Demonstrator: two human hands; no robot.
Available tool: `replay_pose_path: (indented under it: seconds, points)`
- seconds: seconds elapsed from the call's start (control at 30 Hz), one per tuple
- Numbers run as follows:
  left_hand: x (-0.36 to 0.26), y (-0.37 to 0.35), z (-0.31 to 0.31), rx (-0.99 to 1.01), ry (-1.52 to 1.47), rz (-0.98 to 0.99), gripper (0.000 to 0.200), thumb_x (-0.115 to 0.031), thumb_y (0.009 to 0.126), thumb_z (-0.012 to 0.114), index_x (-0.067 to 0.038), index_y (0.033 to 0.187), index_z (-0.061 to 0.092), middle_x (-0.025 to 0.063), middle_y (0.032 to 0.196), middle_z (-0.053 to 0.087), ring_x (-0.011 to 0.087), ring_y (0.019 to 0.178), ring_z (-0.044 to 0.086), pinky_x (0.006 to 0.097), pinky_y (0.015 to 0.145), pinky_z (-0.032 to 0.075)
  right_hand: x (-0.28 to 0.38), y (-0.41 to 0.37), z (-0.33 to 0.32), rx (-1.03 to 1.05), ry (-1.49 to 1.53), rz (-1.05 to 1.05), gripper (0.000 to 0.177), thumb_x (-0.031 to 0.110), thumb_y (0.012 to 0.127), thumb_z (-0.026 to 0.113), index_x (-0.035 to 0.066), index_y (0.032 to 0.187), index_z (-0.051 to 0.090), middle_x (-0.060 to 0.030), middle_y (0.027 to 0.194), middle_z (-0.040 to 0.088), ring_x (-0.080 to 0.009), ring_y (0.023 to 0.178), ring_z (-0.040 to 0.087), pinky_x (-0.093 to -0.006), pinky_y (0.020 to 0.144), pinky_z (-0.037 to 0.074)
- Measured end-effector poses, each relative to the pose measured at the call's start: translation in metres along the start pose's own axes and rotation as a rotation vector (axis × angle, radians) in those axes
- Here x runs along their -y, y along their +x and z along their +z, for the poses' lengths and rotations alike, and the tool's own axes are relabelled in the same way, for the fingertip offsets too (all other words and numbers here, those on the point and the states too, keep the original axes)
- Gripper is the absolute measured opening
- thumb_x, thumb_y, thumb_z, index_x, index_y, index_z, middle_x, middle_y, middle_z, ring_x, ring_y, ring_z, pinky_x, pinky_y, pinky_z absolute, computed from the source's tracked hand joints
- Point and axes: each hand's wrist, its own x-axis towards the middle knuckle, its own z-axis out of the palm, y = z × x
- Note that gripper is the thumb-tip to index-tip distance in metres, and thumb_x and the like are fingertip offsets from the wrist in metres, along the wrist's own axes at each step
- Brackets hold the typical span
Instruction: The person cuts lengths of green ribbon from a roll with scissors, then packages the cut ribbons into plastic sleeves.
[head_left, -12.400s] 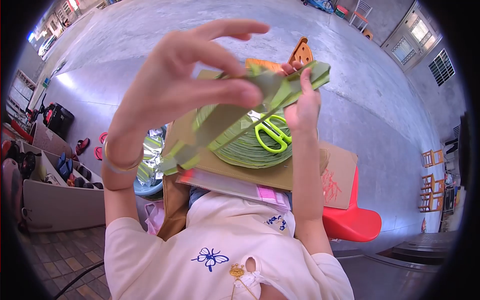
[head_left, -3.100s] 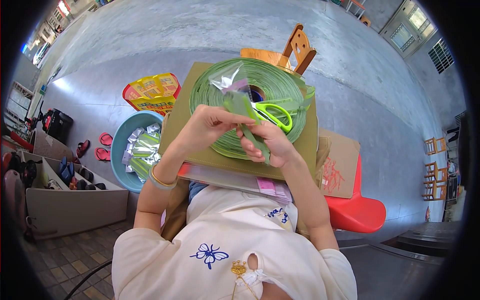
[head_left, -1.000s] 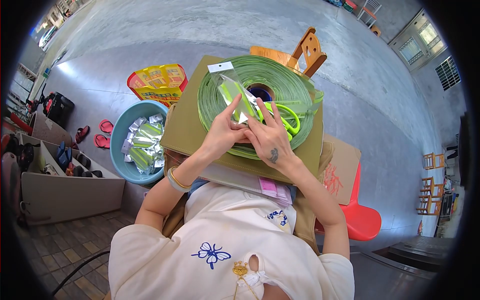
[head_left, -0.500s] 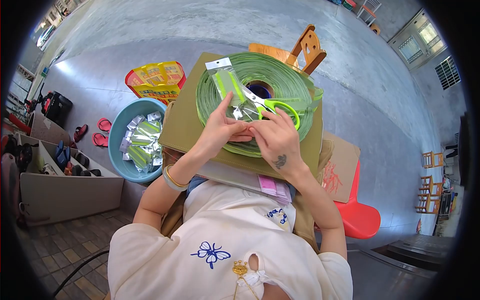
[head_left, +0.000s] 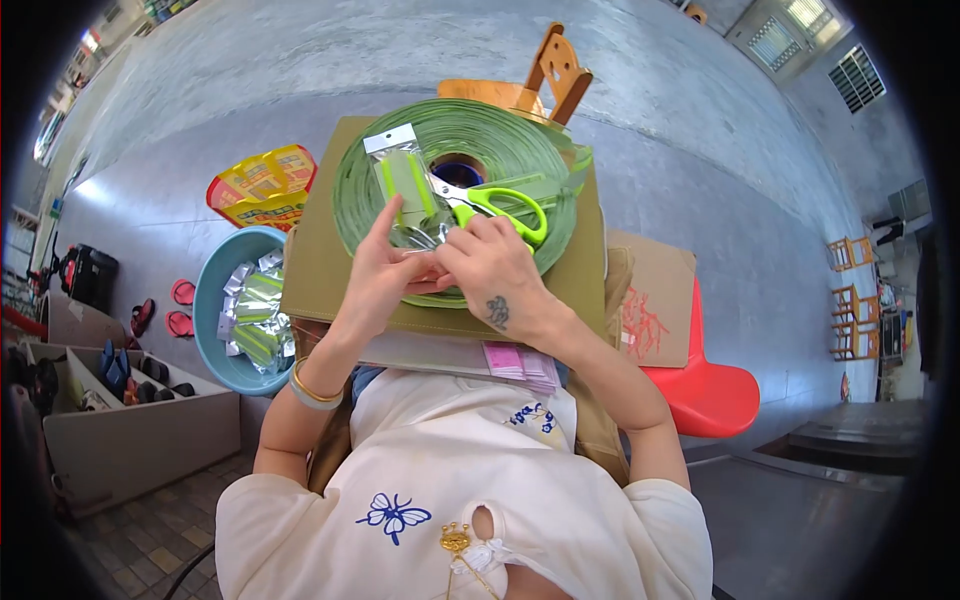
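A clear packet with a green strip inside [head_left: 402, 180] lies on a big roll of green ribbon [head_left: 370, 150]. My left hand [head_left: 385, 275] rests at the packet's lower end, its index finger pointing up along it and the thumb near my right fingers. My right hand [head_left: 490, 270] pinches at the packet's bottom edge, beside the left thumb. Scissors with lime-green handles [head_left: 520, 205] lie on the roll just beyond my right hand, blades towards the packet. The roll sits on an olive board [head_left: 310, 270].
At the left, a blue basin [head_left: 212, 345] holds several similar packets, with a yellow and red bag [head_left: 262, 188] behind it. A wooden chair [head_left: 560, 75] stands beyond the board. Cardboard [head_left: 660, 300] lies on a red chair [head_left: 715, 395] at the right.
The whole view has shifted, so the board, roll and basin appear further left. My hands stay together at the packet's lower end, with the right fingers more curled.
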Motion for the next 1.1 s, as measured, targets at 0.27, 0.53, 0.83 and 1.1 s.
replay_pose_path:
  seconds: [0.27,0.53,0.83,1.1]
  points:
    - [-0.018,-0.027,0.001,0.095,0.133,-0.114,0.078,-0.004,0.087,0.049,-0.006,0.140,-0.008,0.0202,0.085,0.064,0.0254,0.072,0.066,0.0314,0.060,0.055,-0.096,-0.085,-0.111,-0.349,0.282,0.864,0.005,0.004,0.078,0.058,0.000,0.077,0.057,-0.0037,0.065,0.057,-0.0064,0.064,0.053,-0.0223,0.060,0.043]
    - [0.009,-0.057,-0.026,0.003,0.721,0.023,0.059,-0.004,0.081,0.059,-0.008,0.134,0.034,0.0117,0.081,0.063,0.0151,0.052,0.059,0.0252,0.048,0.048,-0.201,-0.309,0.037,0.194,-0.413,1.316,0.024,0.024,0.071,0.066,0.001,0.074,0.064,-0.0195,0.075,0.064,-0.0318,0.075,0.064,-0.0394,0.066,0.051]
    - [0.040,-0.035,-0.024,-0.095,1.234,0.883,0.045,0.004,0.065,0.068,-0.009,0.108,0.062,0.0062,0.090,0.051,0.0091,0.044,0.042,0.0251,0.039,0.036,-0.204,-0.284,-0.010,-0.021,0.119,1.555,0.014,0.004,0.066,0.062,-0.005,0.077,0.063,-0.0166,0.068,0.064,-0.0227,0.061,0.065,-0.0313,0.053,0.051]
    - [0.030,-0.021,-0.020,-0.138,0.996,1.109,0.034,0.010,0.062,0.066,-0.005,0.092,0.069,0.0170,0.109,0.053,0.0128,0.056,0.055,0.0206,0.047,0.043,-0.139,-0.163,-0.081,-0.572,0.282,1.068,0.009,0.003,0.076,0.060,-0.005,0.080,0.061,-0.0064,0.064,0.059,-0.0089,0.057,0.058,-0.0219,0.052,0.047]
